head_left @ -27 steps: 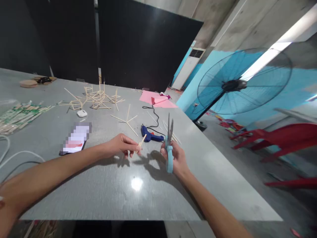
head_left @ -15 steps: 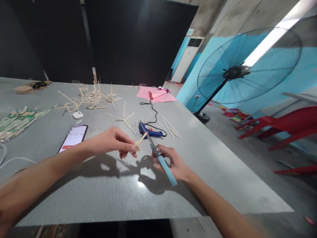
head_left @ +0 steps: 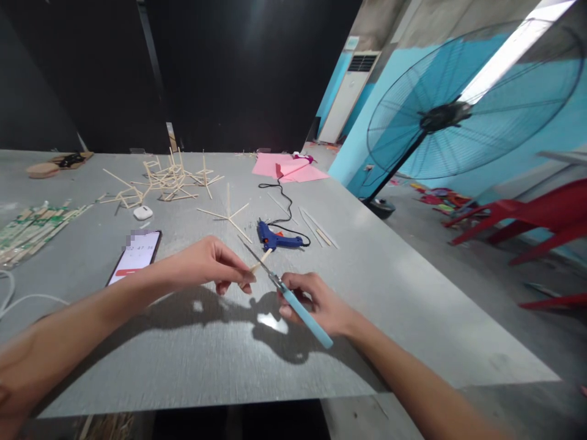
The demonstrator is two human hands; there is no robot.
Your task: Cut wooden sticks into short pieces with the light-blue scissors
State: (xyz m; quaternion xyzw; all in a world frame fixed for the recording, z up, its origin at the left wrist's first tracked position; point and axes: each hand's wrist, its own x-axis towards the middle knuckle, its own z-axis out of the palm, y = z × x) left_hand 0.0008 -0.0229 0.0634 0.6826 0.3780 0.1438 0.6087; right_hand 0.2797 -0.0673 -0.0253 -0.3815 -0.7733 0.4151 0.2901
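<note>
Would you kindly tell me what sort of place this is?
It looks like a craft workshop: a glue gun and stick frames are on the table, and the right hand holds scissors.

We hold light-blue-handled scissors (head_left: 306, 315) at the frame's centre, their metal blades slanting toward upper left. Across them we keep a short, pale wooden stick (head_left: 267, 254), tilted toward upper right.

Under our right hand (head_left: 316, 302) we have a grey table (head_left: 151, 379); beyond the hand stands a black panel (head_left: 243, 73). To the hand's right, we see a blue wall (head_left: 353, 160), fan (head_left: 444, 116), red chair (head_left: 545, 211), grey floor (head_left: 463, 263) and, higher, a bright strip (head_left: 507, 58).
</note>
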